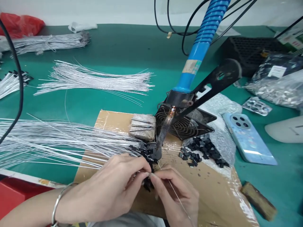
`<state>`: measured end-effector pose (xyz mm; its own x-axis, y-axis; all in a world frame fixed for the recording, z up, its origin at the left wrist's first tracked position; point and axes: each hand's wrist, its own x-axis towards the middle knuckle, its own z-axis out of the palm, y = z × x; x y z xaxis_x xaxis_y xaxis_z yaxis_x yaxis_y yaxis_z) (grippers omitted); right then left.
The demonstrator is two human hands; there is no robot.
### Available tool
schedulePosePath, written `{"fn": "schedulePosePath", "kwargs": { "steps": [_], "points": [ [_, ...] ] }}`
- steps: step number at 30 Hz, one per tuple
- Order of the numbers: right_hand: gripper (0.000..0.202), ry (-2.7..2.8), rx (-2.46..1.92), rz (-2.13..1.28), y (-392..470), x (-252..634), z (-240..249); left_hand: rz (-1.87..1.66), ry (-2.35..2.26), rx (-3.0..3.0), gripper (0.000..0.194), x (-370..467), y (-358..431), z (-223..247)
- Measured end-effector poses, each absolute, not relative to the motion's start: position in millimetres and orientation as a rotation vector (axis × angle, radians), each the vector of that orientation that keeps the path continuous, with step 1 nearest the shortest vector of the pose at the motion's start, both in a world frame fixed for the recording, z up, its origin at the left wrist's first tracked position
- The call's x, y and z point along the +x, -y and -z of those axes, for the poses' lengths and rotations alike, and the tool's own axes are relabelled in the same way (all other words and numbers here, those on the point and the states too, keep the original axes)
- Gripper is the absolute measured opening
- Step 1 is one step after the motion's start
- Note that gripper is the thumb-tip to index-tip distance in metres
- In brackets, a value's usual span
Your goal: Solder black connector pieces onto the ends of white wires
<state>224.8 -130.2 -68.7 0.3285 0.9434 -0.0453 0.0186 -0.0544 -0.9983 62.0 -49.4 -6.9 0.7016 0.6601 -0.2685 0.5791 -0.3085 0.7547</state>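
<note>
My left hand (111, 186) is closed in a pinch just below the soldering iron's tip; what lies between thumb and forefinger is mostly hidden. Close against it, my right hand (176, 192) is also pinched, with a thin strand of solder wire (175, 191) running through its fingers up toward the tip. The blue-handled soldering iron (200, 47) is held tilted in a black bracket (213, 85), its bent tip (163, 132) pointing down. Beside my left hand lies a bundle of white wires (71, 142) with black pieces (144, 148) at their ends.
Cardboard (203, 195) covers the green table (118, 41) here. A fan (184, 123) sits behind the tip, near a wire-topped block (143, 126). Loose black pieces (205, 149), a blue phone (248, 138) and a brown block (258, 200) lie right. More white wires (99, 78) lie behind.
</note>
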Motion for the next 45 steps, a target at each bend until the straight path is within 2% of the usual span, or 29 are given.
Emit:
{"fn": "schedulePosePath", "kwargs": {
  "steps": [6,11,15,17,22,26,27,32,45],
  "points": [
    [0.025,0.869,-1.439,-1.098,131,227,70,-0.184,-1.014,1.89,0.012,67,54,17],
    [0.025,0.885,-1.388,-1.087,129,230,73,-0.131,-1.027,1.624,0.021,70,43,19],
    [0.05,0.831,-1.235,-1.047,130,244,88,-0.206,-1.058,1.481,0.02,74,36,22],
    [0.055,0.757,-1.19,-0.99,131,250,96,-0.24,-1.083,1.473,0.02,75,35,25],
    [0.043,0.674,-1.237,-0.853,131,248,97,-0.279,-1.11,1.458,0.022,76,35,27],
    [0.013,0.786,-1.299,-0.994,128,237,90,-0.289,-1.125,1.461,0.02,79,36,24],
    [0.01,0.797,-1.28,-1.054,126,235,90,-0.293,-1.129,1.463,0.02,79,36,24],
    [0.012,0.706,-1.132,-1.254,123,229,94,-0.331,-1.136,1.453,0.021,81,39,25],
    [0.009,0.464,-1.086,-1.39,121,225,88,-0.299,-1.148,1.538,0.031,76,46,36]
  ]
}}
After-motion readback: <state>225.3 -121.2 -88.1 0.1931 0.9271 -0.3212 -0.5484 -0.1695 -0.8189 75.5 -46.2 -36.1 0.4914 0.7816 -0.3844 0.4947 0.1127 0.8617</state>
